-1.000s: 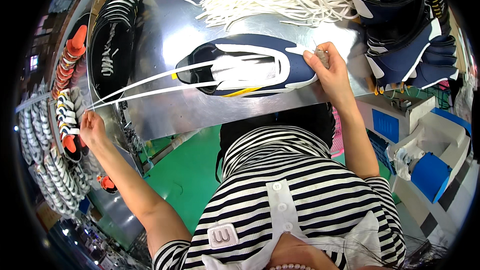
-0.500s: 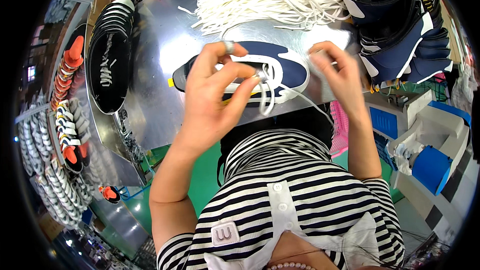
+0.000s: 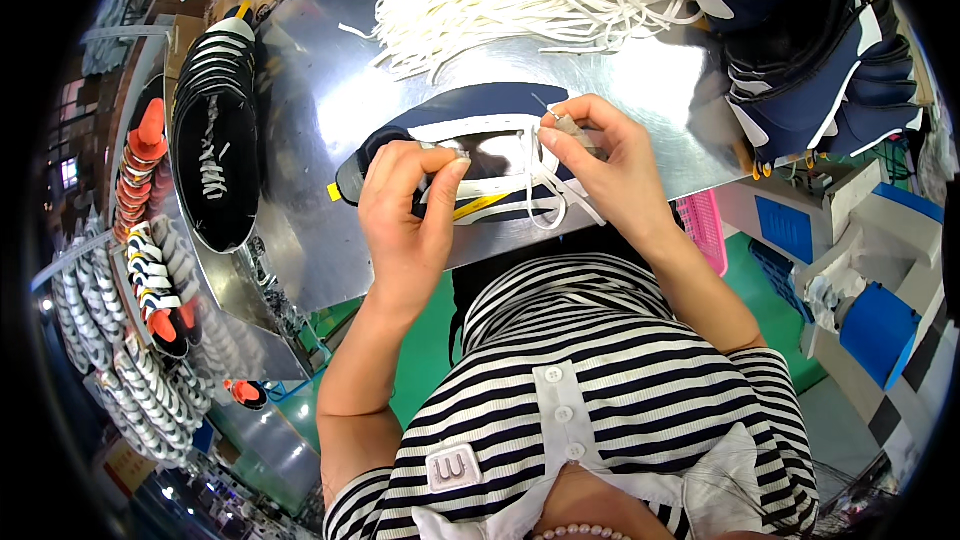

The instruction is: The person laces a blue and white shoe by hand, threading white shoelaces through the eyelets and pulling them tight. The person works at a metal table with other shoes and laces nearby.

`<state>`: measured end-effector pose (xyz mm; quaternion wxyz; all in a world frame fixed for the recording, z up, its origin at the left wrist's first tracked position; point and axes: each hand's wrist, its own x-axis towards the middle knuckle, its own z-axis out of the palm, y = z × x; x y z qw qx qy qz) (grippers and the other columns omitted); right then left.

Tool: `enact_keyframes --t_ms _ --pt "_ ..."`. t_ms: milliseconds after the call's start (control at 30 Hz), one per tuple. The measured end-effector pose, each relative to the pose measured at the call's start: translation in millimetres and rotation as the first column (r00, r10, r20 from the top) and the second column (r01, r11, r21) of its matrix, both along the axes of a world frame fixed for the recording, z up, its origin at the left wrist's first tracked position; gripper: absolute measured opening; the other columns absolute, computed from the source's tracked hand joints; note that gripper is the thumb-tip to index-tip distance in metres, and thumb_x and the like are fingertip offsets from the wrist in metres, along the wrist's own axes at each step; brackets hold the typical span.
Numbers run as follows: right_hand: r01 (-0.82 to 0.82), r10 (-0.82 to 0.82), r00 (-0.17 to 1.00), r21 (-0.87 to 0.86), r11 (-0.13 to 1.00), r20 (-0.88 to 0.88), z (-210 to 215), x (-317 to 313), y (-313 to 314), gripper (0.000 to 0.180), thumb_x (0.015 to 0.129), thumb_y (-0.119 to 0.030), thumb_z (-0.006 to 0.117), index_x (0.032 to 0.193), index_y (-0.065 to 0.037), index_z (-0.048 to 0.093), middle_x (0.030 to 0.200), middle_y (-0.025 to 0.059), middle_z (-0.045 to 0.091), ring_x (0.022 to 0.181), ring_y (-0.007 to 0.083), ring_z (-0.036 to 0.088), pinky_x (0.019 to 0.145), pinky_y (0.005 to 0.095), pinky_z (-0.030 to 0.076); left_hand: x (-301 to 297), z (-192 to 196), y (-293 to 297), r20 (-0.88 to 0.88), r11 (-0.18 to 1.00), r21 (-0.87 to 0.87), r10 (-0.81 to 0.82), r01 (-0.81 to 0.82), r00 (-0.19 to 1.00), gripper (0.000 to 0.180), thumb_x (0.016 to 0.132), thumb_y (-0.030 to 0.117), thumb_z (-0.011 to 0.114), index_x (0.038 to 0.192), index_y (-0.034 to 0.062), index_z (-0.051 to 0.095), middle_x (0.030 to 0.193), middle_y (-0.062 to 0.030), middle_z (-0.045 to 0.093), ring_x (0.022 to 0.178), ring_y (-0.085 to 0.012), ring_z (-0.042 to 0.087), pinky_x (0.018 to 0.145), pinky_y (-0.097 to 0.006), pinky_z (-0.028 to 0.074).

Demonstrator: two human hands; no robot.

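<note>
A navy shoe upper [image 3: 490, 97] with white trim lies sideways on the metal table in front of me. A white shoelace [image 3: 556, 202] runs through the toe end of its lacing opening and hangs in loops over the near side. My left hand [image 3: 408, 202] is at the heel end, thumb and forefinger pinched by the opening; what is between them is too small to make out. Over the toe end, my right hand [image 3: 612, 160] grips a small, thin metal tool [image 3: 560, 118], its narrow tip poking out past the fingertips. The fingers partly cover the tool.
White laces [image 3: 520, 0] lie heaped at the back of the table [image 3: 320, 90]. Navy uppers [image 3: 790, 90] are stacked at right, and black uppers [image 3: 218, 130] at left. A pink basket [image 3: 703, 230] and a grey-and-blue machine [image 3: 850, 280] stand beyond the right edge.
My right hand has moved left, from beyond the toe to over the lacing opening, and now shows a metal tool. My left hand has drawn back toward the heel, away from the lace.
</note>
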<state>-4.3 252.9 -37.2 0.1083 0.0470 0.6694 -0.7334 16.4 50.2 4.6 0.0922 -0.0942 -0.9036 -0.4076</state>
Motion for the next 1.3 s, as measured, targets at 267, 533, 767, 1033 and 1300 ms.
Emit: enact_keyframes --t_ms 267,533,767,1033,1300 --pt "0.000 0.195 0.925 0.510 0.860 -0.328 2 -18 5 0.018 0.083 -0.020 0.074 0.096 -0.007 0.071 0.084 0.0072 0.064 0.072 0.0246 0.064 0.065 0.0343 0.050 -1 -6 7 0.043 0.993 -0.101 -0.051 0.055 0.998 0.011 0.085 0.012 0.073 0.089 0.0030 0.070 0.083 -0.0082 0.065 0.080 -0.0255 0.061 0.073 -0.036 0.045" --pt "-0.106 0.360 0.889 0.637 0.763 -0.283 5 -36 -1 0.020 0.087 -0.023 0.071 0.093 -0.004 0.070 0.087 0.0110 0.066 0.077 0.0261 0.067 0.069 0.0346 0.051 -30 3 -10 0.757 0.917 0.373 -0.216 -0.138 0.616 0.050 0.099 0.046 0.056 0.106 -0.0019 0.070 0.094 -0.0082 0.069 0.085 -0.0110 0.062 0.076 -0.026 0.050" --pt "-0.218 0.318 0.916 0.361 0.907 -0.245 13 -35 2 0.028 0.081 -0.024 0.080 0.092 0.000 0.069 0.085 0.0069 0.064 0.074 0.0173 0.063 0.065 0.0289 0.049 -40 1 -11 0.867 0.932 0.298 -0.173 -0.207 0.467 0.066 0.097 0.061 0.048 0.115 0.0006 0.067 0.100 -0.0083 0.069 0.093 -0.0150 0.063 0.081 -0.028 0.050" --pt "-0.237 0.585 0.710 0.650 0.722 -0.392 13 22 13 0.033 0.077 -0.033 0.079 0.099 -0.013 0.064 0.091 0.0028 0.057 0.069 0.0258 0.063 0.058 0.0396 0.048 -41 4 -8 0.881 0.921 0.299 -0.166 -0.249 0.442 0.075 0.092 0.069 0.051 0.115 -0.0011 0.066 0.100 -0.0110 0.070 0.095 -0.0168 0.064 0.086 -0.027 0.048" --pt "-0.228 0.842 0.429 0.863 0.451 -0.327 -30 41 42 0.016 0.080 -0.006 0.061 0.095 -0.011 0.061 0.088 0.0018 0.056 0.064 0.0209 0.061 0.052 0.0342 0.049 -55 0 -4 0.911 0.943 0.265 -0.177 -0.201 0.372 0.083 0.082 0.075 0.061 0.112 -0.0023 0.067 0.100 -0.0160 0.068 0.096 -0.0193 0.066 0.082 -0.030 0.054"
